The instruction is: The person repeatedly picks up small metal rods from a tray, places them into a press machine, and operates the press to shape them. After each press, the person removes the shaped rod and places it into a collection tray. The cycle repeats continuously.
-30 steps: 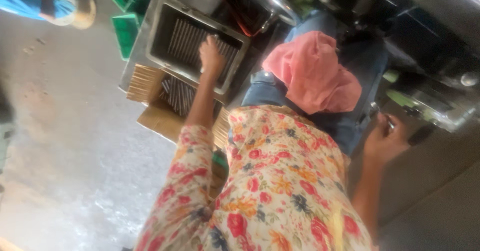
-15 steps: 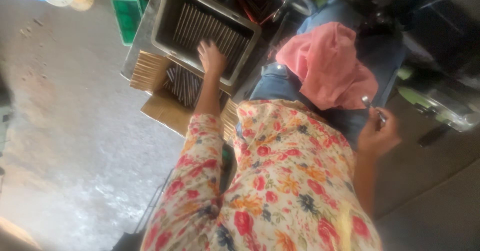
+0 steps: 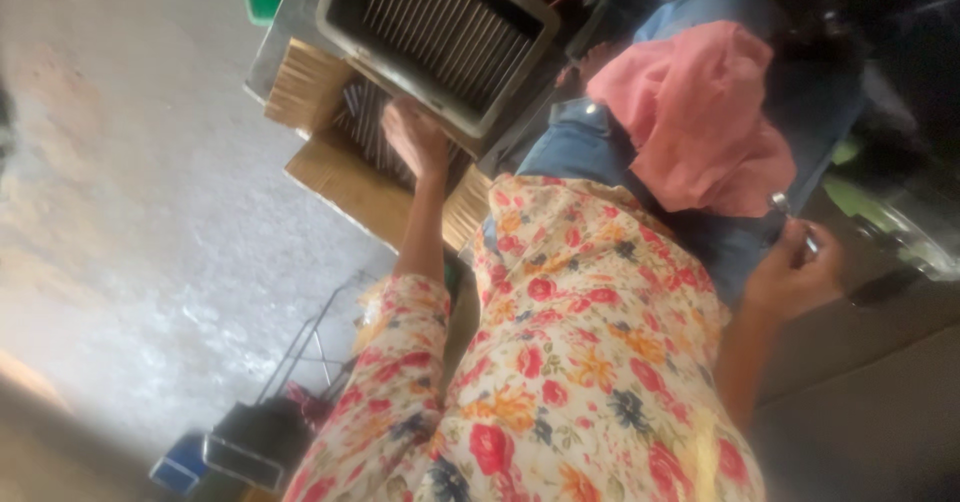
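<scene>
Metal rods (image 3: 375, 127) fill a carton (image 3: 330, 172) at eleven o'clock; left hand (image 3: 415, 137) reaches among them, grip unclear. Right hand (image 3: 790, 272), at three, pinches a small metal piece (image 3: 780, 202). Tray (image 3: 440, 32) above already holds rods, many remain

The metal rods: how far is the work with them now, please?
Done: a metal tray already holds a row of thin rods. In hand: the left hand reaches into a cardboard box of more rods, and the right hand pinches a small metal piece. Left: the rods in the box.
</scene>
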